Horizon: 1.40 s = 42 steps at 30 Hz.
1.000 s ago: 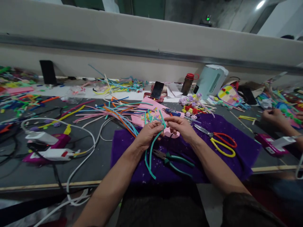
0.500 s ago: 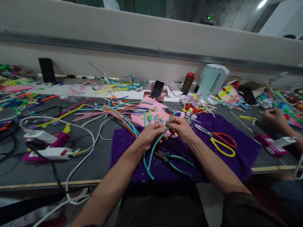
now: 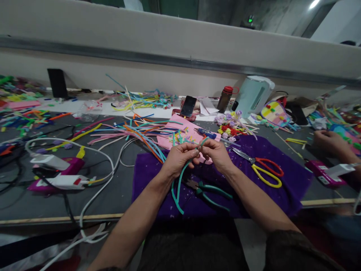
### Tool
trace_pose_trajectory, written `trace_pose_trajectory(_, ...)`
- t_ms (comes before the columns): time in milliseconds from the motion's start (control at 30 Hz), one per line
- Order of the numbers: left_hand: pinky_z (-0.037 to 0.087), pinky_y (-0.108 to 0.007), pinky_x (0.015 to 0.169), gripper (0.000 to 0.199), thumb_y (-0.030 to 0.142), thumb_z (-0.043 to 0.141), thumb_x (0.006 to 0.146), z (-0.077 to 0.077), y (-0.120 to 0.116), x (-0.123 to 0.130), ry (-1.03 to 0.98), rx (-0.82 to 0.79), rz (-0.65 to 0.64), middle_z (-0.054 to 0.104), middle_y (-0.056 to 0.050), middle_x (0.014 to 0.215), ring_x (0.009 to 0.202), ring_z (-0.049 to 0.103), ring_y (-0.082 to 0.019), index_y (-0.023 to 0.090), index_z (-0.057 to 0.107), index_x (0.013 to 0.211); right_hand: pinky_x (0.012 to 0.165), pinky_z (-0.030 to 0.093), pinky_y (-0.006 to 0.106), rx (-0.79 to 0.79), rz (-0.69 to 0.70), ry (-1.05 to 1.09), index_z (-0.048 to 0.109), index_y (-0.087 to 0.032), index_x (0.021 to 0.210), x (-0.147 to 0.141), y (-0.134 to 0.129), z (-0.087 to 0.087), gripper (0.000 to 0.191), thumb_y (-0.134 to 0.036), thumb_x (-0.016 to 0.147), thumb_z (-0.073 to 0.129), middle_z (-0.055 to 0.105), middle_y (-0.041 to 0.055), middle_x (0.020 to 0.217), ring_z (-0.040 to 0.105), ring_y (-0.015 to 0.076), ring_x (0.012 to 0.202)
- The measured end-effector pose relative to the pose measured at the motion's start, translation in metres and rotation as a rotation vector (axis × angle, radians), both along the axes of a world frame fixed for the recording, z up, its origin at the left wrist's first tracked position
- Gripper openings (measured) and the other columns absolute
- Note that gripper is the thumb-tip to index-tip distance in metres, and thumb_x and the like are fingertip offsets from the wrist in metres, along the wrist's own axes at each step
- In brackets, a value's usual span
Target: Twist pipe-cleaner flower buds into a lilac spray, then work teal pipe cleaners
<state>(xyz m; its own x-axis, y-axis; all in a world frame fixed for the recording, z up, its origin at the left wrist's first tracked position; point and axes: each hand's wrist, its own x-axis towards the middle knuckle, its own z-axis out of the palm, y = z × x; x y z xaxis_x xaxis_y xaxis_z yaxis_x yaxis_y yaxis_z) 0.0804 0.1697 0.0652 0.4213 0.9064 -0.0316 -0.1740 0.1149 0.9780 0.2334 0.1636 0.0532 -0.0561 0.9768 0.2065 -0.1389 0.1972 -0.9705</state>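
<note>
Teal pipe cleaners (image 3: 180, 184) are pinched between my two hands, their bent lengths hanging toward my lap. My left hand (image 3: 182, 158) is closed on them with thumb and forefinger. Right beside it, my right hand (image 3: 216, 153) grips the same teal stems, and one end sticks up past its fingertips. The fingers hide the spot where the stems meet. Below the hands, green-handled pliers (image 3: 213, 194) lie on a purple cloth (image 3: 284, 188). Scissors (image 3: 261, 167) with one red and one yellow handle rest on the cloth to the right.
A pink sheet (image 3: 166, 141) with small clippings lies behind my hands. Loose pipe cleaners (image 3: 121, 133) spread leftward. White cables and a magenta power strip (image 3: 70, 169) sit at left. Behind stand a phone (image 3: 188, 106), a bottle (image 3: 225, 99) and a kettle (image 3: 258, 94). Another person's hand (image 3: 329, 142) is at right.
My fingertips have shifted slightly on the teal pipe cleaners, and both hands still pinch them close together. The view has moved a little. At right, the other person's hand and colourful piece shifted slightly.
</note>
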Motion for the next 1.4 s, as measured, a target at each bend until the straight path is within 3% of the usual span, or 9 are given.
trace_pose_trajectory(233,0.032,-0.015,0.031,0.024,0.030,0.066,0.064,0.000,0.001,0.001,0.013,-0.012,0.034,0.059,-0.001,0.063,0.041,0.051,-0.007,0.012,0.057,0.076,0.041,0.036,0.019,0.025,0.023,0.042,0.058,-0.016,0.069,-0.003,-0.001,0.000,0.012,-0.026,0.067,0.064,0.053,-0.0030,0.056,0.049,0.0089,0.049)
trace_pose_trajectory(367,0.017,-0.014,0.030,0.022,0.030,0.066,0.063,-0.001,0.001,0.004,-0.020,-0.062,0.050,0.056,0.003,0.055,0.031,0.033,0.000,0.013,0.057,0.074,0.041,0.036,0.018,0.062,0.014,0.061,0.058,-0.016,0.066,-0.005,-0.002,0.001,0.010,-0.024,0.067,0.064,0.052,-0.0031,0.061,0.048,0.0074,0.050)
trace_pose_trajectory(533,0.019,-0.015,0.033,0.019,0.027,0.067,0.059,0.003,-0.002,0.010,-0.054,-0.065,0.113,0.046,0.007,0.045,0.033,0.032,-0.001,0.013,0.054,0.063,0.042,0.039,0.018,0.038,0.008,0.069,0.056,-0.016,0.067,-0.009,-0.003,0.002,0.011,-0.026,0.069,0.062,0.053,-0.0032,0.058,0.048,0.0082,0.051)
trace_pose_trajectory(667,0.013,-0.016,0.030,0.021,0.032,0.063,0.064,0.006,-0.006,0.012,-0.058,-0.078,0.072,0.040,0.009,0.042,0.029,0.025,-0.001,0.014,0.052,0.067,0.046,0.043,0.020,0.016,-0.005,0.106,0.055,-0.016,0.069,-0.012,-0.004,0.003,0.013,-0.028,0.071,0.061,0.055,-0.0031,0.056,0.049,0.0082,0.049)
trace_pose_trajectory(900,0.014,-0.014,0.029,0.028,0.041,0.061,0.068,0.003,-0.008,0.014,-0.099,-0.045,0.036,0.040,0.008,0.045,0.029,0.024,-0.001,0.015,0.052,0.074,0.044,0.044,0.020,0.031,-0.066,0.136,0.053,-0.016,0.067,-0.010,-0.001,0.003,0.015,-0.029,0.071,0.061,0.055,-0.0038,0.054,0.051,0.0079,0.047)
trace_pose_trajectory(1200,0.013,-0.013,0.029,0.030,0.039,0.064,0.065,0.001,-0.008,0.013,-0.086,-0.112,-0.033,0.039,0.009,0.044,0.030,0.025,0.000,0.015,0.056,0.079,0.041,0.040,0.018,-0.007,-0.075,0.128,0.049,-0.016,0.065,-0.003,0.001,0.005,0.018,-0.029,0.072,0.059,0.057,-0.0036,0.047,0.049,0.0069,0.039)
trace_pose_trajectory(1400,0.013,-0.013,0.029,0.032,0.039,0.066,0.063,0.001,-0.009,0.014,-0.055,-0.141,-0.007,0.040,0.009,0.043,0.030,0.026,-0.001,0.016,0.057,0.084,0.040,0.039,0.018,-0.019,-0.097,0.115,0.048,-0.016,0.064,-0.002,0.003,0.005,0.020,-0.031,0.072,0.059,0.056,-0.0032,0.045,0.048,0.0070,0.037)
